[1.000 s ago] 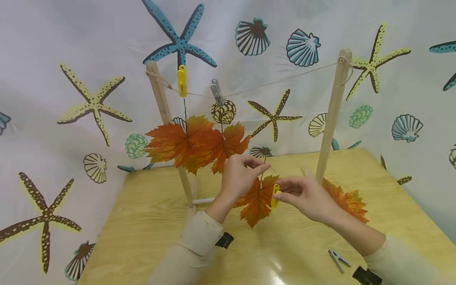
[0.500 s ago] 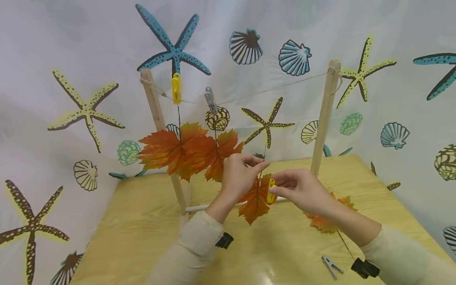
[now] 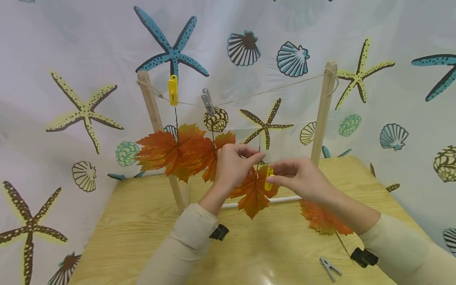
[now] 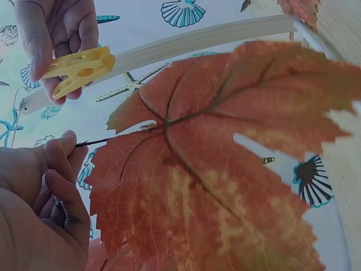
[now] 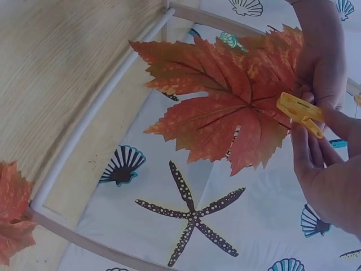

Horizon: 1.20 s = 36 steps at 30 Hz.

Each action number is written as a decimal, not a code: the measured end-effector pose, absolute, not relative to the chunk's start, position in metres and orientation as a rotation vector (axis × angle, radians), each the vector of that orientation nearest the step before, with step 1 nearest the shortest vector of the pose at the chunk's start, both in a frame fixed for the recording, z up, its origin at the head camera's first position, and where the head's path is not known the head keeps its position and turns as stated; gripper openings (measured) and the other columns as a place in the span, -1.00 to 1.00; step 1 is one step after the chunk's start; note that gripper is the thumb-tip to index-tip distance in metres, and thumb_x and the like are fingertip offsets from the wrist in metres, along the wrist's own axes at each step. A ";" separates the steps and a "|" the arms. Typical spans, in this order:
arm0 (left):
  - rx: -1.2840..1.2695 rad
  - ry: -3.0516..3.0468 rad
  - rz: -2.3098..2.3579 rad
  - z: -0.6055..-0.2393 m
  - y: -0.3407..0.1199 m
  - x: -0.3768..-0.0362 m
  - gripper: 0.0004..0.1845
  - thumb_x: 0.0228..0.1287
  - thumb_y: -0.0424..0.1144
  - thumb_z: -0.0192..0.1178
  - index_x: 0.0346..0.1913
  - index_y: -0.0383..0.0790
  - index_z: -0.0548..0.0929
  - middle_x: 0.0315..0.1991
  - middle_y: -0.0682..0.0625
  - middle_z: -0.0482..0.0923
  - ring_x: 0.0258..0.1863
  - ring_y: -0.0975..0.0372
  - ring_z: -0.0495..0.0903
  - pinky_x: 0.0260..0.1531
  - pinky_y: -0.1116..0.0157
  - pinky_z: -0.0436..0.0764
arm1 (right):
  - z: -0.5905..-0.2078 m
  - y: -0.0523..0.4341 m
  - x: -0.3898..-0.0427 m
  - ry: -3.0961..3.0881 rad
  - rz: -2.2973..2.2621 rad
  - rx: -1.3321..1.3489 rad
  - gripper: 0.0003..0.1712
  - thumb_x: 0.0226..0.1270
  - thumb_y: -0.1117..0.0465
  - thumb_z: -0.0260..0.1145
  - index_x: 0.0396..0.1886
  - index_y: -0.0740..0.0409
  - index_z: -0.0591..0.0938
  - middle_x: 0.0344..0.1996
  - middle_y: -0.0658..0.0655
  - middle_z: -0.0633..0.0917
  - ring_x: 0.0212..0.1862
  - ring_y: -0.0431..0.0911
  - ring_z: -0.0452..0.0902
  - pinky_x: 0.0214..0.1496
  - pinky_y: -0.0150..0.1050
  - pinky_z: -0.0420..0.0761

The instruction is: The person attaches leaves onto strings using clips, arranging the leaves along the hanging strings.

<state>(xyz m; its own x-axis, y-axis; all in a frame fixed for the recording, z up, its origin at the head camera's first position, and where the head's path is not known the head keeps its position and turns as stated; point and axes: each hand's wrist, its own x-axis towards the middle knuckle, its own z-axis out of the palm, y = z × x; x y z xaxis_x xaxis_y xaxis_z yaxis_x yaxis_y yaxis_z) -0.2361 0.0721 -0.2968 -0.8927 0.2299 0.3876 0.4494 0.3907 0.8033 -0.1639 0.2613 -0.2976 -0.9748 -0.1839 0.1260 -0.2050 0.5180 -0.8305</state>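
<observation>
Orange-red leaf (image 3: 253,196), held above the table (image 3: 142,221), its stem (image 4: 93,142) pinched between thumb and finger of the left hand (image 3: 233,164). Yellow clothespin (image 3: 268,179), held between thumb and fingers of the right hand (image 3: 304,176), near that stem. Twine line (image 3: 256,94), tied between two wooden posts (image 3: 323,118), bearing one yellow peg (image 3: 173,91) and one grey peg (image 3: 208,103), leaves hanging beneath. Grey clip (image 3: 329,269), loose on the tabletop.

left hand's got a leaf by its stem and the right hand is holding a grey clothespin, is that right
Not quite: the clothespin in the right hand is yellow, not grey, as the right wrist view shows. The rest stands: the left hand holds a leaf by its stem.
</observation>
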 end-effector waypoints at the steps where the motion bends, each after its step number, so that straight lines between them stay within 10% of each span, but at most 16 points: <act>1: -0.609 -2.431 -1.511 -0.295 0.072 -0.237 -0.83 0.13 -0.08 0.49 -0.34 -0.11 0.85 -0.46 0.06 0.78 -0.63 0.24 0.61 -0.56 0.32 0.57 | -0.296 0.262 -0.165 -2.709 1.496 0.349 -0.57 0.31 0.08 0.43 0.12 0.15 0.69 -0.01 0.16 0.76 0.04 0.00 0.71 0.11 -0.03 0.66; 10: -0.575 -2.386 -1.458 -0.278 0.065 -0.242 -0.81 0.15 -0.05 0.48 -0.33 -0.10 0.85 -0.42 0.06 0.79 -0.37 0.24 0.66 -0.49 0.30 0.53 | -0.276 0.256 -0.178 -2.671 1.398 0.415 -0.59 0.38 0.11 0.37 0.16 0.18 0.67 -0.05 0.16 0.77 0.01 0.00 0.73 0.06 -0.08 0.69; 21: -0.539 -2.316 -1.543 -0.270 0.068 -0.244 -0.80 0.18 -0.05 0.45 -0.28 -0.11 0.84 -0.37 0.02 0.79 -0.73 0.22 0.59 -0.62 0.33 0.51 | -0.259 0.251 -0.190 -2.681 1.251 0.360 -0.64 0.38 0.16 0.37 0.09 0.23 0.69 -0.09 0.19 0.78 -0.01 0.04 0.75 0.00 -0.08 0.71; 36: -0.550 -2.271 -1.491 -0.250 0.068 -0.244 -0.78 0.17 -0.05 0.46 -0.27 -0.14 0.85 -0.34 0.01 0.80 -0.28 0.23 0.65 -0.44 0.29 0.60 | -0.243 0.249 -0.194 -2.647 1.165 0.426 -0.69 0.41 0.19 0.34 0.06 0.23 0.67 -0.17 0.16 0.77 -0.08 0.00 0.75 0.00 -0.06 0.68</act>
<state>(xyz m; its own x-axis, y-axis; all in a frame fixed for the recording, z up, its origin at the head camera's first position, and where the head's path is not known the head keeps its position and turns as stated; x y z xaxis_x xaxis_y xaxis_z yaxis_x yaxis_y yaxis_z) -0.2436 0.0677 -0.2499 -0.8566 0.1197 0.5019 0.5081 0.3647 0.7802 -0.1940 0.2491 -0.2425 -0.9344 -0.1743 0.3106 -0.3467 0.6443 -0.6817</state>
